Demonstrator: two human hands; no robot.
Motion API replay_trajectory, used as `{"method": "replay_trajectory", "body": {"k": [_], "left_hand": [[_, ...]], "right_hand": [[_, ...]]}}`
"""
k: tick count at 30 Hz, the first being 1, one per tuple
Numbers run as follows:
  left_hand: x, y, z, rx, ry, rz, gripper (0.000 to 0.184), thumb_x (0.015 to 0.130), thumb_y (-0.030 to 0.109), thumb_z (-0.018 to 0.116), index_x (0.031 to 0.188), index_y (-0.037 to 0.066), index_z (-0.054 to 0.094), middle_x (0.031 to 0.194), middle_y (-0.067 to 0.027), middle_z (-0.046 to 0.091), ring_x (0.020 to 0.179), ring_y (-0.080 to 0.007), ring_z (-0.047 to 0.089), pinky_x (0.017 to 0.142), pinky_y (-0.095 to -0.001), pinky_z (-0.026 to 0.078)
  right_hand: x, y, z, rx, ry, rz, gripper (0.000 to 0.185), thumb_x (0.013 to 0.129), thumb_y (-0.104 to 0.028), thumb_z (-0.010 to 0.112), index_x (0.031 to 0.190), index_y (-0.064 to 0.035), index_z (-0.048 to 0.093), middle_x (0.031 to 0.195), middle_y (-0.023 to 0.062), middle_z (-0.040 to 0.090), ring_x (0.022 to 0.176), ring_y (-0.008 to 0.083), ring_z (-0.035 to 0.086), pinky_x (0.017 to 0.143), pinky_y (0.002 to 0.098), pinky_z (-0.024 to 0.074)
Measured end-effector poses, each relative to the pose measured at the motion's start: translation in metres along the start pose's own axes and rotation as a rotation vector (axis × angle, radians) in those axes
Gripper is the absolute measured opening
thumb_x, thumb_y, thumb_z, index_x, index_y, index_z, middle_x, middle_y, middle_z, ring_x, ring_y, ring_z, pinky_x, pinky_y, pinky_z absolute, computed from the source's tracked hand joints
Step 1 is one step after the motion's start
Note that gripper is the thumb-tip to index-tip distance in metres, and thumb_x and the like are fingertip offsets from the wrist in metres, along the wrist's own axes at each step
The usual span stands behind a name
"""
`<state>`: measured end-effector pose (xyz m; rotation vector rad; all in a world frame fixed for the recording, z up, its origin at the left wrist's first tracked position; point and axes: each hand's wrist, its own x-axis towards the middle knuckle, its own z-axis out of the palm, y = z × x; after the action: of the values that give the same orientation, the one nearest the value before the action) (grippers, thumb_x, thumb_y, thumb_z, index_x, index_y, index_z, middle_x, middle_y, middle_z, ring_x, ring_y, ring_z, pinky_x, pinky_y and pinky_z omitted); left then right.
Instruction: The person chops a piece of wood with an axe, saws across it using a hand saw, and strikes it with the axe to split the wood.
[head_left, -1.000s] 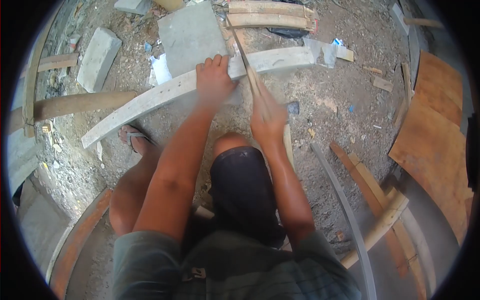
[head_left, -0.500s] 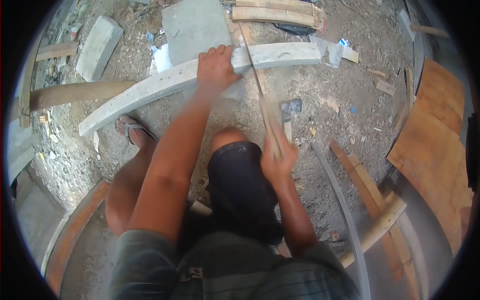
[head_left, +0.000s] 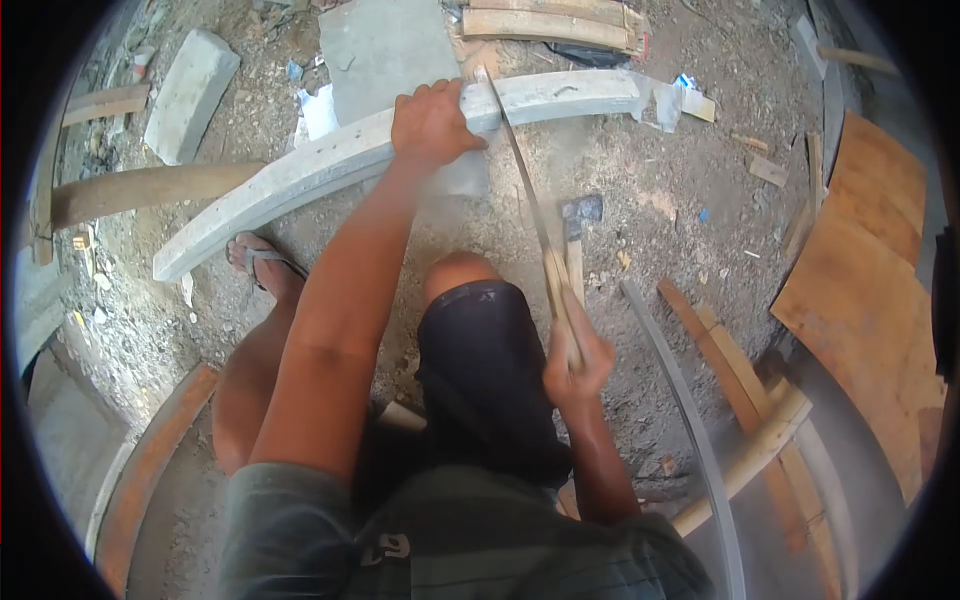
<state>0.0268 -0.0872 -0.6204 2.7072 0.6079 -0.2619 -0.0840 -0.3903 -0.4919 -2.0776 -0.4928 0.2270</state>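
A long, pale, dusty wooden beam point(head_left: 300, 175) lies crosswise ahead of me, its left end close to my sandalled foot. My left hand point(head_left: 432, 122) is closed over the beam's top edge near the middle. Just right of that hand, the thin blade of a handsaw point(head_left: 524, 178) crosses the beam, its tip at the far edge. My right hand point(head_left: 580, 360) wraps round the saw's wooden handle, low and to the right by my knee. How deep the blade sits in the wood, I cannot tell.
A hatchet-like tool point(head_left: 582, 210) lies on the dirt right of the saw. A concrete block point(head_left: 192, 95) and a grey slab point(head_left: 385, 60) are beyond the beam. Plywood sheets point(head_left: 870, 260), a metal bar point(head_left: 685, 400) and loose boards point(head_left: 735, 375) lie on the right.
My right hand has drawn the saw back toward me and slightly right, so less blade reaches past the beam. My left hand stays on the beam.
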Motion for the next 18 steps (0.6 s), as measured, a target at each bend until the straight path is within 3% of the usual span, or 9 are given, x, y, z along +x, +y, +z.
{"method": "replay_trajectory", "body": {"k": [1,3,5,6,7,11,13,14,18], "left_hand": [[-0.002,0.000,0.002,-0.018,0.028,-0.004,0.078,0.067,0.048,0.095,0.130,0.013,0.066,0.123,-0.0083,0.071,0.117,-0.0323,0.064,0.098,-0.0471,0.049],[-0.002,0.001,0.009,0.016,0.070,0.015,0.077,0.066,0.048,0.095,0.128,0.012,0.066,0.119,-0.0068,0.071,0.115,-0.0299,0.065,0.098,-0.0467,0.048],[-0.009,0.003,0.013,0.036,0.105,0.025,0.076,0.065,0.049,0.095,0.125,0.012,0.066,0.116,-0.0053,0.070,0.114,-0.0274,0.065,0.097,-0.0464,0.048],[-0.005,0.003,0.010,0.006,0.060,0.008,0.077,0.065,0.048,0.095,0.126,0.012,0.066,0.117,-0.0058,0.070,0.115,-0.0278,0.065,0.098,-0.0461,0.048],[0.002,0.001,0.003,-0.015,0.026,-0.008,0.077,0.065,0.048,0.095,0.126,0.011,0.066,0.118,-0.0062,0.071,0.116,-0.0282,0.065,0.099,-0.0459,0.048],[-0.009,0.006,0.001,-0.062,0.060,0.001,0.079,0.064,0.048,0.095,0.128,0.010,0.066,0.118,-0.0081,0.072,0.115,-0.0293,0.067,0.097,-0.0469,0.049],[-0.007,0.001,-0.001,-0.036,0.097,0.022,0.078,0.065,0.047,0.095,0.127,0.010,0.067,0.118,-0.0088,0.072,0.114,-0.0297,0.067,0.097,-0.0470,0.049],[-0.008,0.000,0.002,-0.023,0.100,0.056,0.077,0.066,0.046,0.095,0.127,0.010,0.067,0.117,-0.0094,0.072,0.113,-0.0301,0.067,0.097,-0.0470,0.049],[0.001,-0.006,0.003,-0.161,0.130,0.081,0.073,0.068,0.049,0.093,0.124,0.009,0.068,0.117,-0.0095,0.073,0.113,-0.0306,0.067,0.096,-0.0485,0.049]], "right_hand": [[0.007,0.008,0.004,0.002,0.005,-0.012,0.042,0.100,-0.002,0.062,0.140,0.0111,0.064,0.124,0.0334,0.073,0.101,0.0297,0.080,0.077,0.0308,0.0602],[0.012,0.021,0.017,-0.036,0.057,-0.107,0.042,0.101,-0.004,0.061,0.140,0.0092,0.064,0.127,0.0310,0.073,0.101,0.0273,0.080,0.079,0.0309,0.0600],[0.092,0.055,0.076,0.009,0.037,-0.108,0.038,0.102,-0.005,0.060,0.139,0.0049,0.067,0.121,0.0257,0.076,0.099,0.0242,0.079,0.081,0.0341,0.0588],[0.141,0.051,0.097,0.148,0.070,-0.037,0.040,0.101,-0.006,0.064,0.140,0.0034,0.066,0.116,0.0246,0.078,0.095,0.0226,0.077,0.081,0.0341,0.0575],[0.171,0.043,0.107,0.200,0.127,-0.041,0.041,0.095,-0.006,0.069,0.134,0.0044,0.070,0.101,0.0269,0.078,0.078,0.0254,0.078,0.074,0.0338,0.0591],[0.166,0.052,0.096,0.158,0.077,-0.170,0.049,0.094,-0.008,0.071,0.141,0.0024,0.065,0.100,0.0242,0.078,0.076,0.0227,0.075,0.075,0.0339,0.0582],[0.142,0.051,0.088,0.308,-0.078,0.003,0.060,0.092,-0.012,0.074,0.149,-0.0013,0.059,0.104,0.0260,0.077,0.079,0.0286,0.076,0.079,0.0361,0.0585],[0.145,0.052,0.094,0.319,-0.076,-0.002,0.060,0.092,-0.012,0.074,0.149,-0.0013,0.059,0.104,0.0260,0.077,0.079,0.0286,0.076,0.079,0.0361,0.0585],[0.168,0.048,0.113,0.254,0.083,-0.025,0.064,0.094,-0.016,0.076,0.153,-0.0038,0.055,0.112,0.0282,0.076,0.096,0.0431,0.076,0.083,0.0406,0.0596]]}}
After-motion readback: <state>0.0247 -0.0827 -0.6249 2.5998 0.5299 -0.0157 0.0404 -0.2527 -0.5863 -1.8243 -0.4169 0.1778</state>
